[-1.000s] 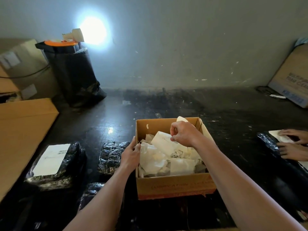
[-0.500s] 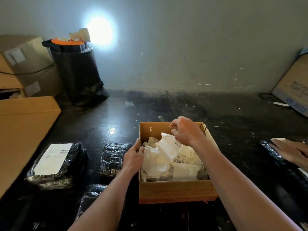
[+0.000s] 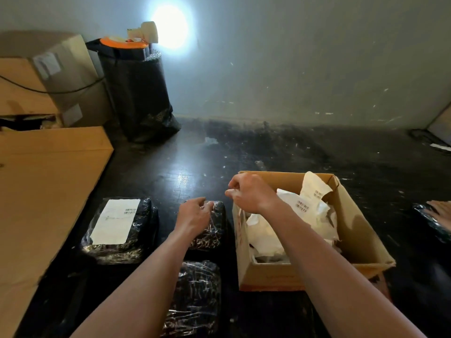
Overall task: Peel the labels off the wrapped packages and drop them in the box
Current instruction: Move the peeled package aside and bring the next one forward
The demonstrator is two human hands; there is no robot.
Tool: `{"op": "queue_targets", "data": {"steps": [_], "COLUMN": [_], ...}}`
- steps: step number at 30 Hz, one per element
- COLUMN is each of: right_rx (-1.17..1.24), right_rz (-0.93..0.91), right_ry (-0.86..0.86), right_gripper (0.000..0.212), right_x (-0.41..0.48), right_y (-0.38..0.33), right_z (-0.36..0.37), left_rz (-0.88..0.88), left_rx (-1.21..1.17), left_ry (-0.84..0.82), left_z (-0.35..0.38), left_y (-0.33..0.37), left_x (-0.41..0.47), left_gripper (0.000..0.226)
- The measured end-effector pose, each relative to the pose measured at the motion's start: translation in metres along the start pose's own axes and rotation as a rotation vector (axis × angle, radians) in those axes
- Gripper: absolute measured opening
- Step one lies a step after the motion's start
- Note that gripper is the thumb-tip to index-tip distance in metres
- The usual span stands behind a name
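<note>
An open cardboard box (image 3: 356,237) on the dark floor holds several crumpled white peeled labels (image 3: 310,203). My right hand (image 3: 251,192) hovers over the box's left rim, fingers curled with nothing visible in them. My left hand (image 3: 194,214) rests with spread fingers on a small black wrapped package (image 3: 212,230) left of the box. Further left lies a bigger wrapped package (image 3: 144,230) with a white label (image 3: 116,220) on top. A third wrapped package (image 3: 195,298), with no label showing, lies near me between my arms.
A flat cardboard sheet (image 3: 44,191) covers the floor at left. Stacked cartons (image 3: 48,79) and a black bagged bin (image 3: 136,93) with an orange lid stand against the wall. Another person's hand (image 3: 440,208) and a wrapped package (image 3: 432,220) are at the right edge.
My right hand let the label drop into the box and drew back to the left rim. My left hand left the box's edge and went onto the small package. The view turned left.
</note>
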State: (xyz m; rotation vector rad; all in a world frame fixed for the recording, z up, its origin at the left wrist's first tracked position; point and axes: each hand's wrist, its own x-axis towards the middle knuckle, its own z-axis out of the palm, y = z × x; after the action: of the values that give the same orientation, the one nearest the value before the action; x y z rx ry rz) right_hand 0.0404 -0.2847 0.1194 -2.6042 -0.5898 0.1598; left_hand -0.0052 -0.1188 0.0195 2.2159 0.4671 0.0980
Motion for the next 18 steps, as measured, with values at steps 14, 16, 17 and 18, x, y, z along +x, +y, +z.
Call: {"op": "queue_targets", "data": {"steps": [14, 16, 17, 18], "right_rx": [0.059, 0.085, 0.096, 0.111], "right_rz": [0.425, 0.484, 0.505, 0.53], "right_ry": [-0.31, -0.283, -0.249, -0.218], "right_gripper": [0.056, 0.063, 0.064, 0.065], "right_x": [0.034, 0.032, 0.031, 0.031], "right_y": [-0.002, 0.002, 0.003, 0.004], "right_z": [0.159, 0.174, 0.181, 0.186], "left_rz": [-0.188, -0.217, -0.228, -0.235], "left_rx": [0.122, 0.081, 0.065, 0.047], "left_ry": [-0.208, -0.245, -0.261, -0.269], "left_z": [-0.012, -0.008, -0.006, -0.005], "left_y": [-0.106, -0.116, -0.12, -0.122], "left_x": [0.029, 0.031, 0.031, 0.032], "left_gripper": [0.038, 0.036, 0.036, 0.037]}}
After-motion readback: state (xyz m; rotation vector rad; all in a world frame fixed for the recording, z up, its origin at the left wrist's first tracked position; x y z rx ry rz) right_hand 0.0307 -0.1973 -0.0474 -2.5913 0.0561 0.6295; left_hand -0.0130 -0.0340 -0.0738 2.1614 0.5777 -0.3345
